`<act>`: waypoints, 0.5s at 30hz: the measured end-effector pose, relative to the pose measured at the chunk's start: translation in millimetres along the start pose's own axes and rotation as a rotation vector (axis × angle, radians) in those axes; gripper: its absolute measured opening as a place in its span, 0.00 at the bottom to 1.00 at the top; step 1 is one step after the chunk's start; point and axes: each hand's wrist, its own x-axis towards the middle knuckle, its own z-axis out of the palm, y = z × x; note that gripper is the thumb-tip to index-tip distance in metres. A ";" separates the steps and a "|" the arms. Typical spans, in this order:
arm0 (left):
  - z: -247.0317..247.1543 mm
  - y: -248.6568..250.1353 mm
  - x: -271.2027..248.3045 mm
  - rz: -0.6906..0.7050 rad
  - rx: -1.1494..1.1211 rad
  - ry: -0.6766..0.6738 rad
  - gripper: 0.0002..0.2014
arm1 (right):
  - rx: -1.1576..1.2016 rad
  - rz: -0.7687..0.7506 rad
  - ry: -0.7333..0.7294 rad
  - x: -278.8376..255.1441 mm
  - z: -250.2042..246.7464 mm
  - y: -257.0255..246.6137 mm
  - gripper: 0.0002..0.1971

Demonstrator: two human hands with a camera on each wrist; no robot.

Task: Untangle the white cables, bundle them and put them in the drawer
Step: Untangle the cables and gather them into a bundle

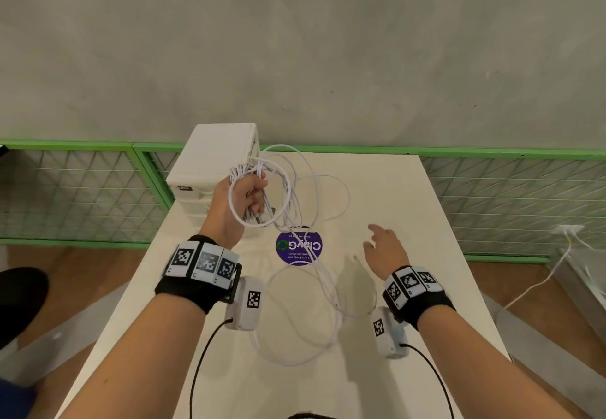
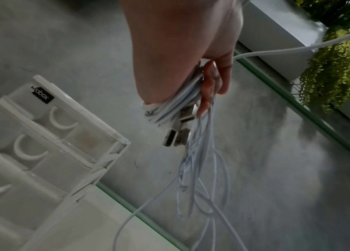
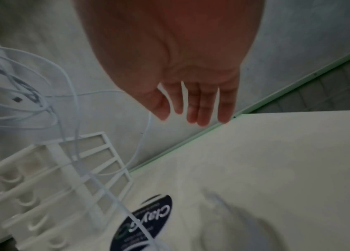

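**Operator:** White cables (image 1: pixel 288 189), thin and glossy, are hanging in loose loops from my left hand (image 1: pixel 244 199). I'm gripping a gathered bunch of them in my curled fingers (image 2: pixel 209 84), raised above the table (image 1: pixel 410 202). Several metal USB plugs (image 2: pixel 177 134) are sticking out below the fist.

**Observer:** And the rest of the cables?

**Operator:** The loops are trailing down over the round purple sticker (image 1: pixel 299 245) and lying in wide curls on the tabletop between my wrists.

**Observer:** Your other hand?

**Operator:** My right hand (image 1: pixel 385 249) is hovering over the table with its fingers (image 3: pixel 202 105) straight and slightly spread, holding nothing.

**Observer:** Where is the drawer?

**Operator:** The white drawer unit (image 1: pixel 213 169) is standing at the table's far left corner, just beside my left hand. Its drawers (image 2: pixel 41 135), with curved handles, are all sitting closed.
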 end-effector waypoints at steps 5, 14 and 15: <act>4.3 -3.8 4.0 -0.031 -0.036 -0.067 0.11 | 0.351 -0.284 -0.244 -19.4 -13.5 -56.7 0.15; 15.9 -10.0 -10.1 0.013 0.019 -0.107 0.04 | 0.484 -0.331 -0.354 -31.7 4.0 -86.3 0.07; 16.1 -11.2 -12.9 0.004 0.018 -0.128 0.03 | 0.537 -0.319 -0.311 -31.6 4.1 -88.0 0.07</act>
